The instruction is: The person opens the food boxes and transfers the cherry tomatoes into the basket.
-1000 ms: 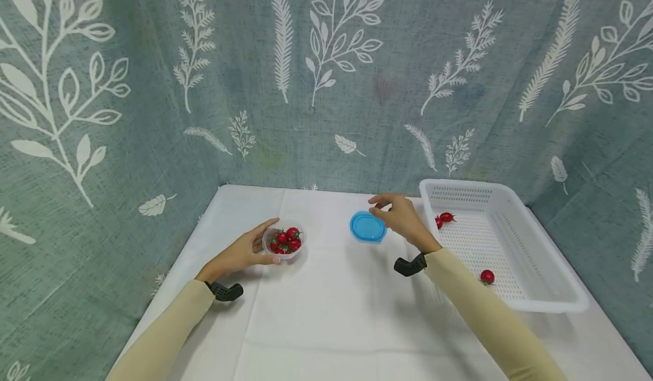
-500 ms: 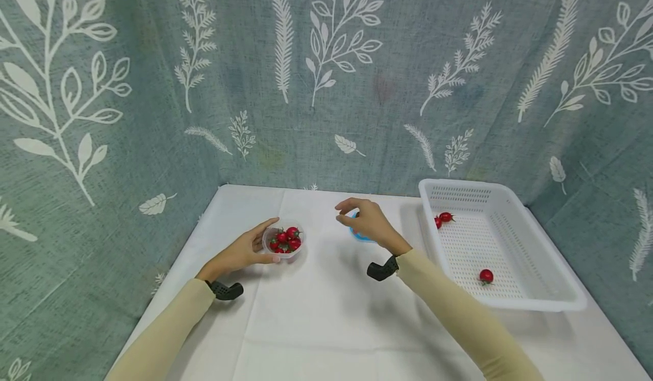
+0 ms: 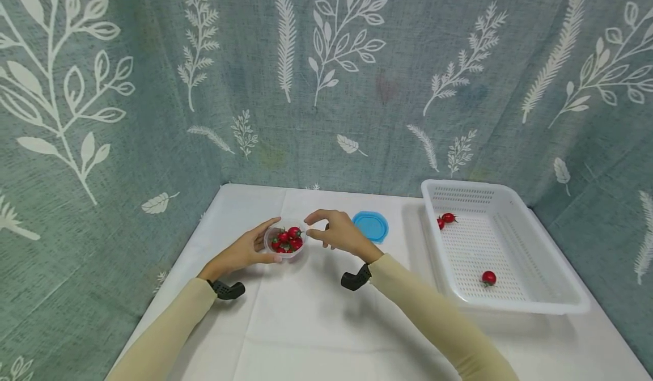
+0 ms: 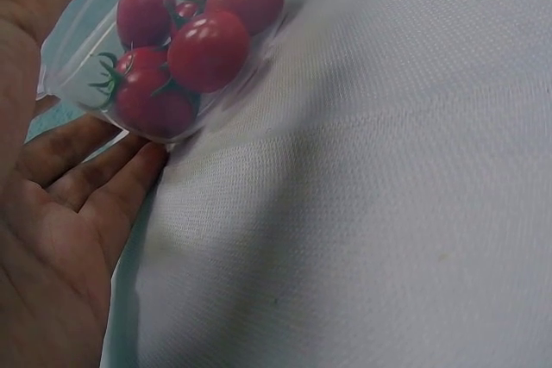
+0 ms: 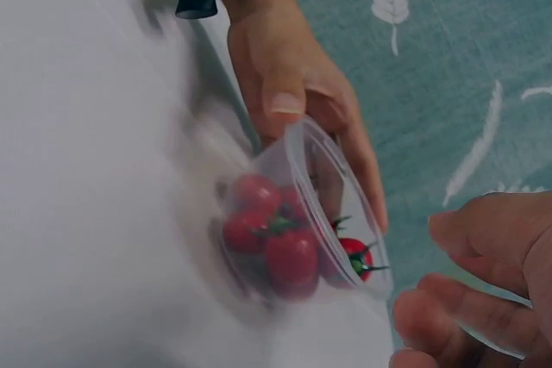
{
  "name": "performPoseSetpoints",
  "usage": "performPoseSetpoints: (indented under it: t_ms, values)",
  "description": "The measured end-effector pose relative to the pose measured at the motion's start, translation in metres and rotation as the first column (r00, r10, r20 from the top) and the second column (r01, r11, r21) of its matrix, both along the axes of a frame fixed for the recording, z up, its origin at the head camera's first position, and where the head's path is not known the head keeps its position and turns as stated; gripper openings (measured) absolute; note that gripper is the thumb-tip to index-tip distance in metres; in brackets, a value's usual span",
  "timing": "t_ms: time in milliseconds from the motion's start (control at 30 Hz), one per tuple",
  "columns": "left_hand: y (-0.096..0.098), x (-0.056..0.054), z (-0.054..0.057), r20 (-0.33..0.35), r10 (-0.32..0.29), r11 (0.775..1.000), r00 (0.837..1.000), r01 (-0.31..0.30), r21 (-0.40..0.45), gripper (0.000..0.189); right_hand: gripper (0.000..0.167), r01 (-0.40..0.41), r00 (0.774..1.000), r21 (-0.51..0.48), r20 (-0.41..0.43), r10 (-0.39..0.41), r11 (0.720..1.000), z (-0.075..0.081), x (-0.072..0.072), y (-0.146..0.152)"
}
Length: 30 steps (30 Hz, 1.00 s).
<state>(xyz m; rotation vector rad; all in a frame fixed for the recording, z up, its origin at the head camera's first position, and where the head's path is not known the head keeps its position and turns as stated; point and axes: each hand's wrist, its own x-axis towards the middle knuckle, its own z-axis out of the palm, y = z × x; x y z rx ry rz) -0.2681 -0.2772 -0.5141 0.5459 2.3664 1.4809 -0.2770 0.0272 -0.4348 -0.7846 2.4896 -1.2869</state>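
White cloth [image 3: 306, 324] lies beneath as the left hand [image 3: 244, 250] grips a clear cup [image 5: 299, 148] of tomatoes [image 5: 291, 265]; the right hand [image 3: 339, 232], fingers loosely parted, apparently empty, hovers beside it. Packing seems underway, next calling for a light touch.

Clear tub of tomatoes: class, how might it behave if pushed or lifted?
The clear tub may tip if pushed high, since it narrows downward. It looks thin and see-through, so might flex when lifted. The rounded tomatoes inside could roll.

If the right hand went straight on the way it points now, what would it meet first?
Probably the clear tub, on the side facing the right hand; height is hard to judge, so perhaps the tomatoes inside.
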Motion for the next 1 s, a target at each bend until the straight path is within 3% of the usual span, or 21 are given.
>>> performPoseSetpoints:
  t_ms: [467, 667, 767, 1000]
  values:
    - [-0.001, 0.000, -0.002, 0.011, -0.001, 1.000, 1.000, 0.001, -0.005, 0.107, 0.040, -0.072, 0.995, 0.079, 0.071, 0.067, 0.994, -0.015, -0.003, -0.029]
    - [-0.002, 0.000, -0.001, 0.007, 0.002, 1.000, 1.000, -0.002, -0.001, 0.108, 0.045, -0.175, 0.984, 0.172, 0.007, 0.177, 0.969, -0.015, -0.007, -0.035]
    - [-0.002, 0.000, -0.001, 0.000, -0.006, 1.000, 1.000, 0.006, 0.007, 0.107, 0.046, -0.220, 0.975, 0.207, 0.017, 0.222, 0.953, -0.018, -0.007, -0.037]
    - [-0.002, 0.001, -0.002, -0.002, -0.017, 1.000, 1.000, 0.017, 0.024, 0.105, 0.045, -0.208, 0.978, 0.170, 0.063, 0.200, 0.963, -0.024, -0.006, -0.039]
